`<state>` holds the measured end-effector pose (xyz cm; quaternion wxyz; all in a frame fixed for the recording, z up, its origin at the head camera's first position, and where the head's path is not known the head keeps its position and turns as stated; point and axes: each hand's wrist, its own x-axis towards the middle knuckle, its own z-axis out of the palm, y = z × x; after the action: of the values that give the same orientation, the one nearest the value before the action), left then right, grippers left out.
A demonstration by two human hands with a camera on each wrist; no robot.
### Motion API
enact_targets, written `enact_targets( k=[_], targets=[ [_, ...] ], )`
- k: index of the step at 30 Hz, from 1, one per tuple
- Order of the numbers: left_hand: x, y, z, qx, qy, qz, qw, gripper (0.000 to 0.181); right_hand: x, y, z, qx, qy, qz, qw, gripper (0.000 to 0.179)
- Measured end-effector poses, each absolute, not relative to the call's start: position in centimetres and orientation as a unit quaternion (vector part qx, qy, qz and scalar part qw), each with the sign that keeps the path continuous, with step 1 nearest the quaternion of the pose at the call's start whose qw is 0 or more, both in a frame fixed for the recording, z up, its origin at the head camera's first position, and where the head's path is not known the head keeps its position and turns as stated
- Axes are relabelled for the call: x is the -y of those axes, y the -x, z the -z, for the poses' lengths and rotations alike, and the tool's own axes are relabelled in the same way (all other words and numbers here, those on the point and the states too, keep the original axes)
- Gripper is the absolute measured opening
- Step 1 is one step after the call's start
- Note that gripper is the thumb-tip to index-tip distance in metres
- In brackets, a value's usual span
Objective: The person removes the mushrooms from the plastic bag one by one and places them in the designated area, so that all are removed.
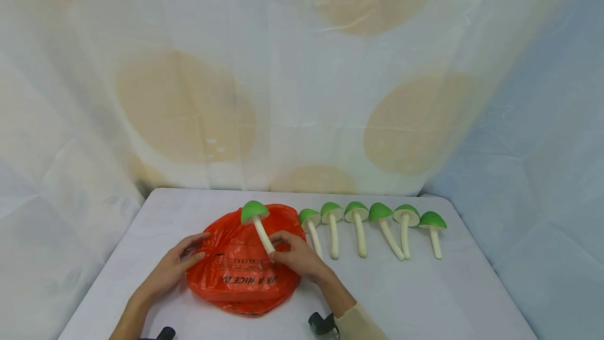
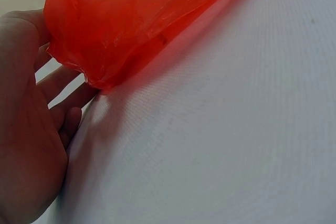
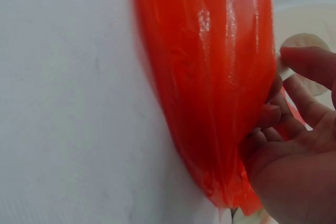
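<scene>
A red plastic bag [image 1: 245, 277] with dark printing lies bulging on the table, its lettering upside down in the head view. My left hand [image 1: 176, 261] holds the bag's left edge; in the left wrist view its fingers [image 2: 65, 85] reach behind the crumpled red film. My right hand [image 1: 297, 256] pinches the lower end of the white stem of a toy mushroom [image 1: 263, 235]. That mushroom tilts over the bag with its green cap [image 1: 255, 210] up and to the left. In the right wrist view the right hand [image 3: 299, 140] is close against the bag's side.
To the right of the bag, several more green-capped mushrooms [image 1: 360, 230] lie in a row, stems toward me. The leftmost one [image 1: 311, 224] is right beside the bag. A white cloth covers the table [image 1: 401, 298], and patterned sheeting [image 1: 302, 93] hangs behind and at both sides.
</scene>
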<state>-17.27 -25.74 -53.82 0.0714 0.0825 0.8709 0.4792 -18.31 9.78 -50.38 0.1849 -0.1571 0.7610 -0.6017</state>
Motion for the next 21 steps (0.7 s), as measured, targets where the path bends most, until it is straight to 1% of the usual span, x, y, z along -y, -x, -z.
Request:
enact_targets(
  k=[4,11,21],
  targets=[
    [25.8,17.3,53.8,-0.87,-0.082,-0.482,0.072,0.053,-10.1,18.3,50.2,-0.756,0.159,0.61,0.175,0.031],
    [25.7,17.2,53.7,-0.869,-0.079,-0.482,0.076,0.053,-10.8,18.2,50.0,-0.756,0.163,0.609,0.177,0.031],
    [25.8,17.2,53.6,-0.878,-0.081,-0.467,0.07,0.051,-12.3,17.5,49.8,-0.776,0.155,0.591,0.157,0.031]
  ],
)
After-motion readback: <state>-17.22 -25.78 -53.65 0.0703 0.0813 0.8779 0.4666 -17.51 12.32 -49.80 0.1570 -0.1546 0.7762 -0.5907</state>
